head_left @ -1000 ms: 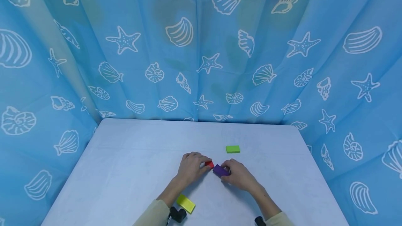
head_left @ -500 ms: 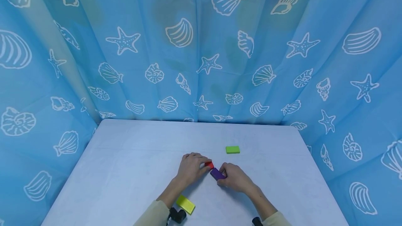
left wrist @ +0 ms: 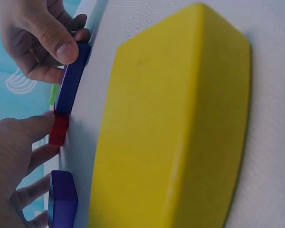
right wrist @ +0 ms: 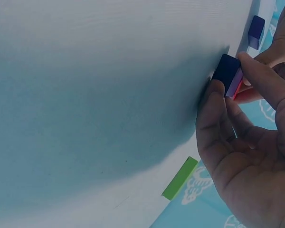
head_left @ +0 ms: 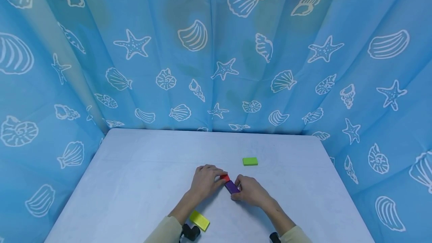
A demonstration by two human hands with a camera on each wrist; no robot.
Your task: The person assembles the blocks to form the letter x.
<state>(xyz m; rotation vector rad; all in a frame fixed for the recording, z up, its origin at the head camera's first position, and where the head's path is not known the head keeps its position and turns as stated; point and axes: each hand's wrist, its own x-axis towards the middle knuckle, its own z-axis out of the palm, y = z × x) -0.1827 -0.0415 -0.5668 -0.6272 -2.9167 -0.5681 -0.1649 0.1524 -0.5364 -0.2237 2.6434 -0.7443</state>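
Observation:
My left hand pinches a small red block on the white table between thumb and fingers. The thumb and fingers of my right hand grip a purple block, whose far end touches the red one, so both form one slanting line. In the left wrist view, a second purple block sits beside the fingers of my left hand; in the head view that hand hides it. A yellow block lies flat near my left forearm and looms large in the left wrist view.
A light green block lies flat on the table, beyond my right hand. Behind the table's far edge hangs a blue curtain with white shell and starfish prints. Each wrist carries a black camera.
My right hand has moved slightly left and toward me, turning the purple block until its end meets the red block. My left hand, the yellow block and the green block stay put.

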